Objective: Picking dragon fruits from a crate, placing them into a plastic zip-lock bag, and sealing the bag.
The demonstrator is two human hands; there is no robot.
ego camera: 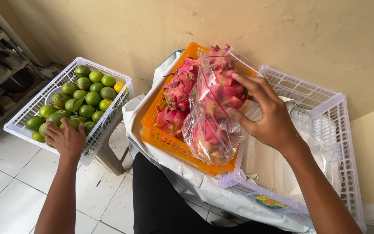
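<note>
At centre, the right hand [268,113] grips a clear bag [213,112] of pink dragon fruit [224,89], fingers spread over the upper side and thumb pressed to the film lower down; the hand is closed on the bag, not on any single fruit. That bag stands propped at the near right corner of the orange crate [161,138], leaning on loose dragon fruit inside it, and its lower end overhangs the rim. Beside it to the right sits a large white crate [325,112] lined with white sheeting, holding what looks like more clear film. At far left, the left hand [66,138] rests palm down among the limes [85,93] in a smaller white crate [22,117], fingers curled over one or two green fruits; whether it has one gripped cannot be told. One yellowish fruit lies in that crate's far corner. Both forearms reach forward and well apart, the right bent inward at the wrist, the left straight. Judgement: the bag is heavy and slack, so the grip would be sounder with support under its base rather than pressure on the film alone, which could tear against the spiky scales. Its mouth, at the top near the wall, should be kept upward to stop fruit sliding out.
</note>
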